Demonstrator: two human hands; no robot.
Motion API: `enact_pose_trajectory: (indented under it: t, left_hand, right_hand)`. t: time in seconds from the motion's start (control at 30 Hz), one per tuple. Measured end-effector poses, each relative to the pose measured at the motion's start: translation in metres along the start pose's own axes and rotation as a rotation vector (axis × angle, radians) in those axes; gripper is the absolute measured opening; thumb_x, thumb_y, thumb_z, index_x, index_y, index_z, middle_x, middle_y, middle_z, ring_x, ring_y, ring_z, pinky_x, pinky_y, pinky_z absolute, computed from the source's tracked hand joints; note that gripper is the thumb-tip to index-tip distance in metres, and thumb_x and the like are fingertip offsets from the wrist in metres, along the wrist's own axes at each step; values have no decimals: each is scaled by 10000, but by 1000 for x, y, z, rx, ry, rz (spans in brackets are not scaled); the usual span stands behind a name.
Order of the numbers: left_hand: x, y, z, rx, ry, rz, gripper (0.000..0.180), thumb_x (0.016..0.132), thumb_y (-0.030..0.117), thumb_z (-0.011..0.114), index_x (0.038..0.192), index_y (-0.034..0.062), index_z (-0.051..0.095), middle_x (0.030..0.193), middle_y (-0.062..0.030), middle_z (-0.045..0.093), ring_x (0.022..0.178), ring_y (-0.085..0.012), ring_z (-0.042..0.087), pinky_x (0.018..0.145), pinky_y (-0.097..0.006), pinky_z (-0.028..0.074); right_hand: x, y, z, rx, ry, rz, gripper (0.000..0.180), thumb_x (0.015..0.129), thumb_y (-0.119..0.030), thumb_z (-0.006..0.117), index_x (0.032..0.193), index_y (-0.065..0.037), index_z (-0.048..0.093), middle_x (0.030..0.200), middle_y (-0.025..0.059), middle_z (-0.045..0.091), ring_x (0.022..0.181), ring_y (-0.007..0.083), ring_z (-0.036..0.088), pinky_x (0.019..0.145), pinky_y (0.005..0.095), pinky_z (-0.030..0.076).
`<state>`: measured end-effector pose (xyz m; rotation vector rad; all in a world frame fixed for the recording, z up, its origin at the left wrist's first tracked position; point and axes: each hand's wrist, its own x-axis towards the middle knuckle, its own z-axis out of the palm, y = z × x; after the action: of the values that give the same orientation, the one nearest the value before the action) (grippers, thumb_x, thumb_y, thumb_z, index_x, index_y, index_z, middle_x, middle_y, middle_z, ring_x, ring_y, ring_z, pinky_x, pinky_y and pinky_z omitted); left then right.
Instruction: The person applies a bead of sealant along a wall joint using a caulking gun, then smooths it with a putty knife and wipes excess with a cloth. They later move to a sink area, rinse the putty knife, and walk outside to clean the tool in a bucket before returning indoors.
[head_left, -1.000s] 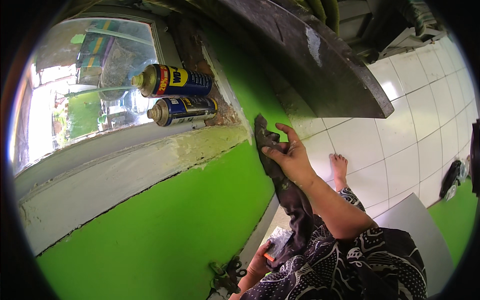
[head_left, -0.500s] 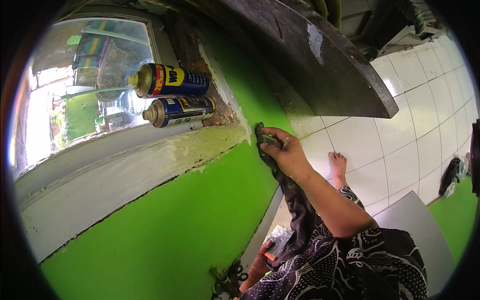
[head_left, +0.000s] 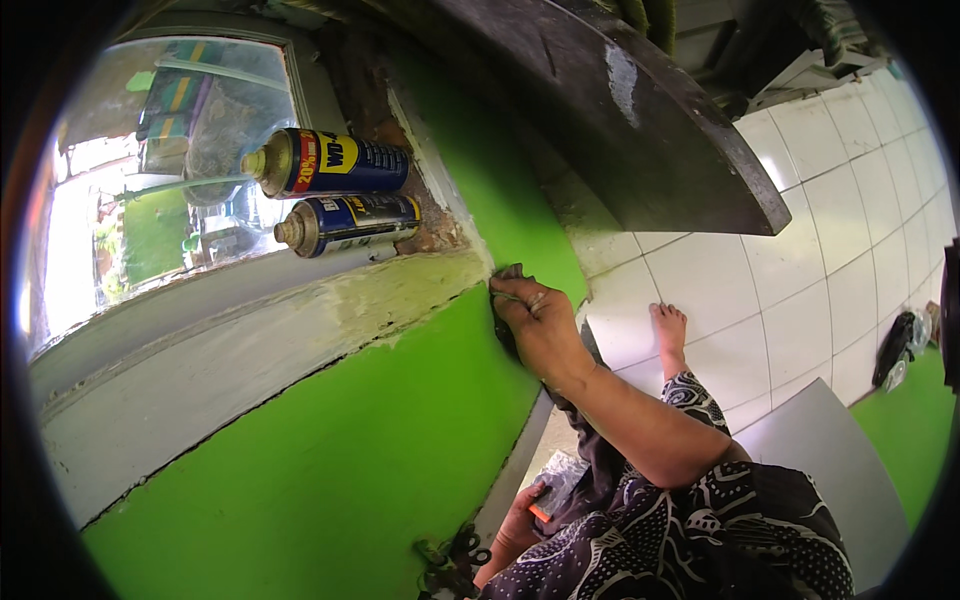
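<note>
While the fingers (head_left: pixel 513 290) of the right hand (head_left: pixel 548 335) pinched narrow on a dark cloth (head_left: pixel 504 336), they were just beside the end of the pale window trim (head_left: pixel 280 340) that lay nearest the floor. From where I stood, I could not tell whether the cloth pressed against that end or only hung close to it. A short tuft stuck out past the fingertips at the trim's corner; the rest lay back under the palm and, partly hidden by the wrist, trailed away from the trim toward the lap. Its long axis thus ran roughly with the forearm, and the right hand was plainly the nearer one, being already on it.

Well apart from the trim, down by the patterned clothing (head_left: pixel 690 540), the left hand (head_left: pixel 516 522) had its fingers curled around a clear packet (head_left: pixel 562 480) with an orange edge. Whether that hand also touched the cloth, I could not make out.

Along one side of the trim spread the green wall (head_left: pixel 330 440); on its other side were two spray cans (head_left: pixel 350 163), nozzles pointing away from the fingers. Farther from the trim, past the right hand, a bare foot (head_left: pixel 671 332) rested on the white tiled floor (head_left: pixel 715 285).
</note>
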<state>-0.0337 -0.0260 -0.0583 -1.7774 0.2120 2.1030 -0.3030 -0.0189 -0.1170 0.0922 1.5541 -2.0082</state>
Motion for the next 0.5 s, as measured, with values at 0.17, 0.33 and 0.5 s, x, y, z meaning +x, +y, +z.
enact_pose_trajectory:
  t: [0.17,0.33,0.5]
  left_hand:
    - [2,3,7,0,-3,-23,384,899,240,481,1192,-3,533,1114,-179,630,987,-302,630,931,-431,481]
    - [-9,6,11,-11,17,-9,378,901,240,474,1186,1,539,1106,-181,634,987,-303,630,921,-433,486]
    - [-4,3,3,-55,-39,-30,371,904,243,476,1176,1,546,1113,-184,633,997,-304,628,921,-427,489]
  right_hand:
    - [-3,-44,-14,324,-248,284,198,878,-68,555,1018,9,672,867,78,653,729,122,595,693,214,461]
    - [10,-49,-55,906,-1,357,162,876,-111,525,964,-14,619,883,79,641,754,143,610,723,272,508]
    - [14,-8,-58,563,-27,393,212,792,-5,662,992,-24,594,903,33,639,763,109,601,710,252,485]
